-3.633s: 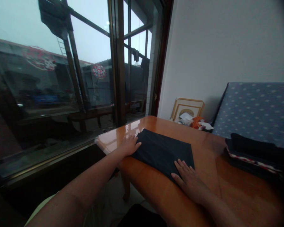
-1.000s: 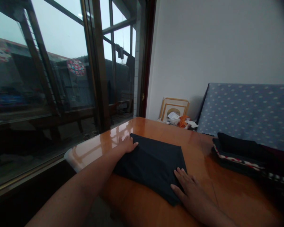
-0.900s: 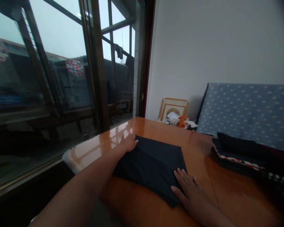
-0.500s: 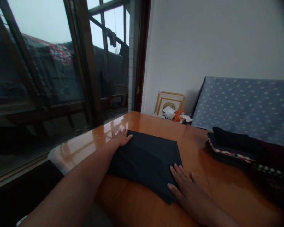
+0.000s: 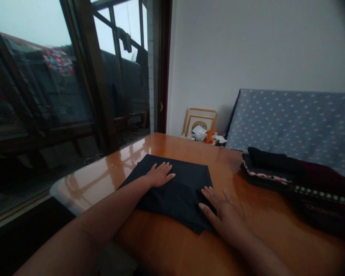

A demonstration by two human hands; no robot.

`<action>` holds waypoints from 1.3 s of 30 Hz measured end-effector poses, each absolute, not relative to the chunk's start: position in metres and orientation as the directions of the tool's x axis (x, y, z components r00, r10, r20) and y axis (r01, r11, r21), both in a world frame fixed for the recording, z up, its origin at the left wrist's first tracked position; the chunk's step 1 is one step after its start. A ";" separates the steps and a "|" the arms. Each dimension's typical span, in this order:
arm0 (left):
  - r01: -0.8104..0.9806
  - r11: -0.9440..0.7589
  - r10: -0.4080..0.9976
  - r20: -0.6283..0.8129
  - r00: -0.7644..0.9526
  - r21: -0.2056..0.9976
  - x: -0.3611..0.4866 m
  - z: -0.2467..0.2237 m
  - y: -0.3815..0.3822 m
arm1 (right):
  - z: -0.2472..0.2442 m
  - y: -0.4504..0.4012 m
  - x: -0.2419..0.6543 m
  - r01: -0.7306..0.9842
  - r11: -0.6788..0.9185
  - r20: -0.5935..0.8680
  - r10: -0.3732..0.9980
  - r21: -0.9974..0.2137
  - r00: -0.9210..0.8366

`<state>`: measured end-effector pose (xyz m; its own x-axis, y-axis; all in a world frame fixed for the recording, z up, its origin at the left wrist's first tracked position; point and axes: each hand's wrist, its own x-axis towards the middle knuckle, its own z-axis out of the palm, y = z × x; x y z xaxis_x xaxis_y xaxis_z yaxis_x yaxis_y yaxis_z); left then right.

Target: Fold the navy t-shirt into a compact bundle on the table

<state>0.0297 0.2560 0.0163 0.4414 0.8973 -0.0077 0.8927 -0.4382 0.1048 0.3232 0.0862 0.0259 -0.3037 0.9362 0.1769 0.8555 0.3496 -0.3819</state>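
A dark, nearly black folded cloth (image 5: 181,195), which looks like a garment, lies flat on the brown wooden table (image 5: 172,249). My left hand (image 5: 160,174) rests palm down on its upper middle, fingers stretched out. At the cloth's right edge is my right hand (image 5: 221,209), fingers apart, with the fingertips on the fabric. Neither hand grips anything. What kind of garment it is, I cannot tell.
A stack of folded dark clothes (image 5: 270,165) lies on the table's right side, with a dark item with white-dotted trim (image 5: 319,207) in front. Behind stand a blue spotted cover (image 5: 290,126) and gold frames (image 5: 199,119). Glass doors (image 5: 60,96) run along the left.
My left hand has slid from the cloth's far left corner inward to its upper middle. My right hand stays at the right edge. The view has shifted slightly to the right.
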 end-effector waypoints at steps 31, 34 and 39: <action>0.770 -0.616 0.771 -0.076 0.633 0.167 0.131 0.028 0.211 | 0.048 0.070 0.310 0.772 0.475 0.156 0.877 -0.422 -0.455; 0.734 -0.657 0.736 -0.067 0.674 0.170 0.145 0.026 0.221 | 0.049 0.071 0.310 0.777 0.477 0.155 0.876 -0.411 -0.456; 0.682 -0.711 0.685 -0.050 0.727 0.171 0.177 0.025 0.248 | 0.049 0.076 0.312 0.829 0.392 0.177 0.920 -0.400 -0.349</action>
